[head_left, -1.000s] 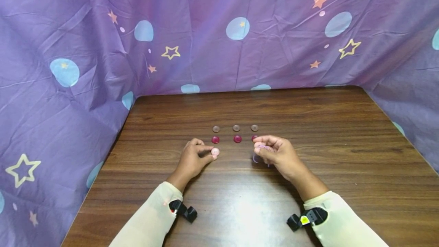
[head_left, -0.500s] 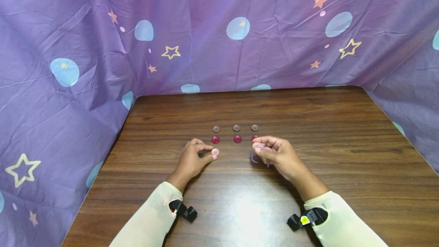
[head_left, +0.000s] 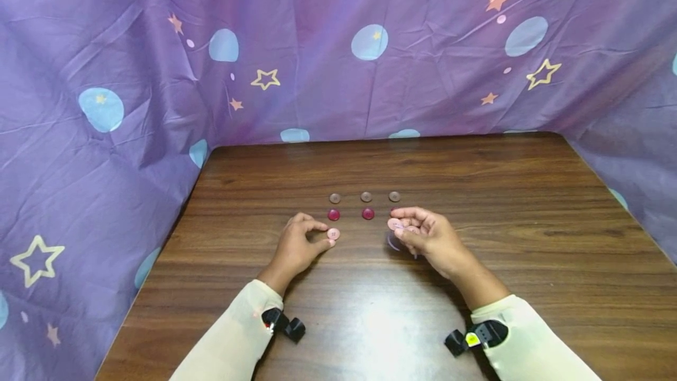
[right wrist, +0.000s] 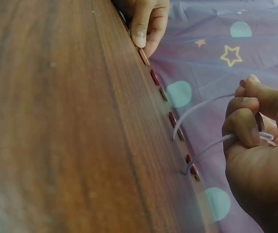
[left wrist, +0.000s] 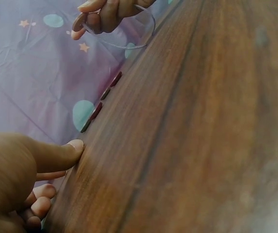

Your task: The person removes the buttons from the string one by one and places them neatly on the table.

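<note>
On the wooden table, my left hand (head_left: 300,247) pinches a pale pink button (head_left: 333,234) by its edges, between thumb and index finger. Raised off the table, my right hand (head_left: 431,241) holds another pink button (head_left: 394,224) between thumb and fingers. More pink shows behind the thumb, mostly hidden. A light purple string (right wrist: 204,103) runs from the right hand's fingers, and its loose lengths hang toward the table. Just beyond the hands lie magenta buttons (head_left: 368,213) in a row; the right one is mostly hidden by the right fingers.
Behind the magenta row lies a row of three brown buttons (head_left: 367,196). The brown wooden table (head_left: 529,204) reaches back to a purple curtain (head_left: 317,104) with stars and blue spots, which also hangs at both sides.
The pink button in my right hand has shifted slightly left and shows more of its face beyond the thumb. My left hand stays at its button. The head view has shifted a little.
</note>
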The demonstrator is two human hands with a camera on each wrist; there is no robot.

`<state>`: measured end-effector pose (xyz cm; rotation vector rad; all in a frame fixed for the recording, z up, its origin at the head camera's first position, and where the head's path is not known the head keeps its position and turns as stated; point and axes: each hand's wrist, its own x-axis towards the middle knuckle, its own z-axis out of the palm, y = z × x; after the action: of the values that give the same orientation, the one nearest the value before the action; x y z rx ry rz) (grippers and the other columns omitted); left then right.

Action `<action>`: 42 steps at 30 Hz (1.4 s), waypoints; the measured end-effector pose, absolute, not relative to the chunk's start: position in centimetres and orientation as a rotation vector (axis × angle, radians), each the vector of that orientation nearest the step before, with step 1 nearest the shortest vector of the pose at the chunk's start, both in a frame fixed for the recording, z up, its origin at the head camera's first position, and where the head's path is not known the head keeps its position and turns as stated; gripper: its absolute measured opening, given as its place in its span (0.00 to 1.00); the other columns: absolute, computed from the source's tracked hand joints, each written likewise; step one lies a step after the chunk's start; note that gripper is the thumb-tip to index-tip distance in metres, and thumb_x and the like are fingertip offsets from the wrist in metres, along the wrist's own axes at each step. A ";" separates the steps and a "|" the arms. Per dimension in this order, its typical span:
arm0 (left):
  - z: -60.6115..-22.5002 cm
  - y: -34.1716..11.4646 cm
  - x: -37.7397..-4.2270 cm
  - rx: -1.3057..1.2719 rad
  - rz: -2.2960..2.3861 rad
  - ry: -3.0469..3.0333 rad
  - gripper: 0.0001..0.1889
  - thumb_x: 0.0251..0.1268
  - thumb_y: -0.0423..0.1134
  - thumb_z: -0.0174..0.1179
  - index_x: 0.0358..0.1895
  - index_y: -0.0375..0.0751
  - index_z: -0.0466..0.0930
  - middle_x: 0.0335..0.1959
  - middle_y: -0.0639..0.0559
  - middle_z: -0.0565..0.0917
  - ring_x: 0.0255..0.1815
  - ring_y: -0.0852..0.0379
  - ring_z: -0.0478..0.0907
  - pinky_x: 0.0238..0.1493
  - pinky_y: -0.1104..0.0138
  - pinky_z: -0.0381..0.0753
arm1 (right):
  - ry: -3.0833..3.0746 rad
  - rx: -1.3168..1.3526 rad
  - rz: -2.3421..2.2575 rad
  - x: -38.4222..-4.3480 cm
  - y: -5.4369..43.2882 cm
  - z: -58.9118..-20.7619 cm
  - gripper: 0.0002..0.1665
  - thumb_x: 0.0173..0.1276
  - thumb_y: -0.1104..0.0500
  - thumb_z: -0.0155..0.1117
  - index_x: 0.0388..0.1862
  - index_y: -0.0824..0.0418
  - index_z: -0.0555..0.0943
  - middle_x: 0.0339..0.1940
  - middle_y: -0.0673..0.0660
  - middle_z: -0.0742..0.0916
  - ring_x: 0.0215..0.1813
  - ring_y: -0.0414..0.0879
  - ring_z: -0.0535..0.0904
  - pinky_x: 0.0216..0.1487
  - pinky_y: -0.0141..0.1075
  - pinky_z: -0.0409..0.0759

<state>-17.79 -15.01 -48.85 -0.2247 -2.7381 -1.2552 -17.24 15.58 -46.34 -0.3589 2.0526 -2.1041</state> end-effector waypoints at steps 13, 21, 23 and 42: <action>-48.7 -14.8 -17.8 -0.178 -1.323 -2.666 0.17 0.57 0.43 0.84 0.46 0.38 0.93 0.48 0.44 0.85 0.47 0.50 0.80 0.53 0.58 0.78 | 2.152 -0.350 -2.018 -17.3 15.8 -46.4 0.21 0.74 0.72 0.68 0.62 0.82 0.78 0.42 0.43 0.93 0.31 0.32 0.80 0.22 0.26 0.73; -48.7 -14.7 -17.9 -0.187 -1.411 -2.545 0.22 0.55 0.44 0.86 0.51 0.38 0.93 0.49 0.43 0.85 0.50 0.47 0.82 0.56 0.57 0.81 | 2.110 -0.377 -2.057 -17.3 15.8 -46.4 0.21 0.74 0.73 0.67 0.62 0.82 0.78 0.44 0.46 0.94 0.29 0.32 0.80 0.24 0.26 0.76; -48.7 -14.6 -17.8 -0.200 -1.420 -2.510 0.23 0.54 0.43 0.86 0.52 0.39 0.92 0.49 0.43 0.85 0.50 0.46 0.82 0.56 0.58 0.81 | 2.092 -0.379 -2.069 -17.3 15.8 -46.4 0.21 0.74 0.74 0.67 0.63 0.82 0.77 0.44 0.46 0.94 0.30 0.32 0.80 0.25 0.26 0.77; -48.6 -11.4 -17.0 -0.519 -1.561 -2.348 0.21 0.61 0.34 0.81 0.57 0.32 0.89 0.49 0.33 0.85 0.39 0.41 0.85 0.44 0.54 0.88 | 2.085 -0.338 -2.036 -17.2 15.6 -46.4 0.25 0.75 0.71 0.68 0.65 0.84 0.76 0.42 0.43 0.95 0.26 0.32 0.76 0.24 0.26 0.74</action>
<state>-16.98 -11.36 -48.61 -0.5193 -2.3479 -1.5612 -17.23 15.62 -46.38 -0.3382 2.0851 -2.0363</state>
